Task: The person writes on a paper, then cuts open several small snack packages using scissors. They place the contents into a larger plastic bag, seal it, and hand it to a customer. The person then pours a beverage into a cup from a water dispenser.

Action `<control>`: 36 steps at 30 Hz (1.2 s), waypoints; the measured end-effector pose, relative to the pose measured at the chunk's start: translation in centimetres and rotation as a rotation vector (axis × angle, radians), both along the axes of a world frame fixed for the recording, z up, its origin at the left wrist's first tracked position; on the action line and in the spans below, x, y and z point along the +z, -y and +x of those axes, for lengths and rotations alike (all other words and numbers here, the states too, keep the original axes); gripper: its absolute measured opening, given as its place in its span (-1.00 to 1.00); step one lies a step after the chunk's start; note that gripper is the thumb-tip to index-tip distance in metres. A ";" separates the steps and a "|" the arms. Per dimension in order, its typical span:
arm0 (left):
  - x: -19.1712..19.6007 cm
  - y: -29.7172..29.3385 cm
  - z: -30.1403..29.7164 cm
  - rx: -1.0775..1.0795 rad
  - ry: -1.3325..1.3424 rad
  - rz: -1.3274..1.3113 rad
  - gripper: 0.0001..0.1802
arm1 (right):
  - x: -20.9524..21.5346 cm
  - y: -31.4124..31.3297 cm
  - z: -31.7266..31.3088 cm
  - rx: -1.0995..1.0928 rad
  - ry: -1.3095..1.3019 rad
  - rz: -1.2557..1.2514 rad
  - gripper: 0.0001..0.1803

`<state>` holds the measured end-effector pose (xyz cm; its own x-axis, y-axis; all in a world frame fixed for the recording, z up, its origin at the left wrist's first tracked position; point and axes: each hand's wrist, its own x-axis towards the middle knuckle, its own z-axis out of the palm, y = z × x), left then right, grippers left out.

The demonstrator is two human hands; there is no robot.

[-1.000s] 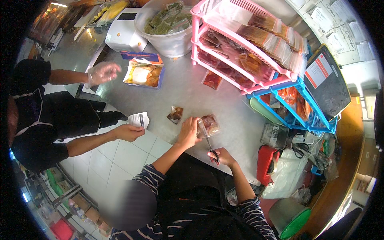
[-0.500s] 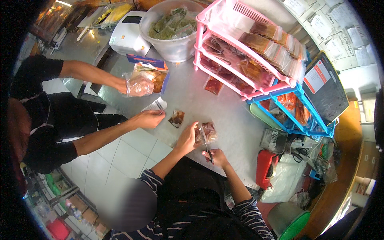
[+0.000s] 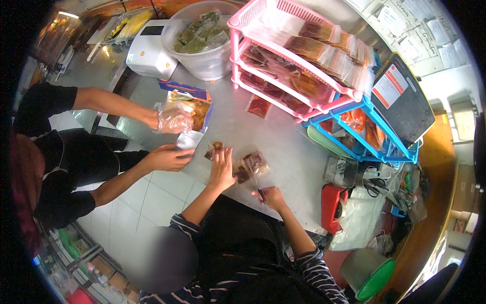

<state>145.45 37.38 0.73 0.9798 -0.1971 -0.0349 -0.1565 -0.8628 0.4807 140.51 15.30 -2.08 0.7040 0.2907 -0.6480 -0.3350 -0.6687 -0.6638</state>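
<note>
My right hand (image 3: 275,198), at the table's near edge, grips a pair of scissors (image 3: 262,194); the blades point away from me. They reach the lower edge of a clear sachet of dark red-brown sauce (image 3: 255,162). Another small sauce sachet (image 3: 241,175) lies just left of it, beside my left thumb. My left hand (image 3: 221,171) is open, its fingers stretched forward. The fingertips are at a third small sachet (image 3: 214,148) and partly cover it; I cannot tell whether they press on it.
Across the left side, a co-worker's gloved hand (image 3: 175,119) is at an open box of food (image 3: 201,114); their bare hand (image 3: 167,158) is near white paper (image 3: 189,139). A pink rack (image 3: 298,61) of sachets, a blue rack (image 3: 372,129) and a red tape dispenser (image 3: 331,207) stand rightward.
My left hand has let go of the sachets by the scissors and moved left to the small sachet, fingers straightened. My right hand still holds the scissors. The co-worker's bare hand has shifted left.
</note>
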 end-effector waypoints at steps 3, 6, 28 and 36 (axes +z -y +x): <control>1.7 1.8 0.7 -0.074 -0.029 0.091 0.19 | 2.1 2.5 -2.9 -0.106 -0.257 0.077 -0.34; 0.9 6.0 1.1 -0.072 -0.108 0.079 0.14 | 3.0 5.3 -5.6 -0.328 -0.439 0.206 -0.36; 0.8 6.4 1.1 -0.091 -0.025 -0.463 -0.12 | 2.6 5.9 -6.8 -0.158 -0.402 0.346 -0.35; 1.3 5.7 -0.2 -0.137 -0.064 -0.447 -0.14 | 3.3 4.4 -3.9 -0.204 -0.383 0.367 -0.37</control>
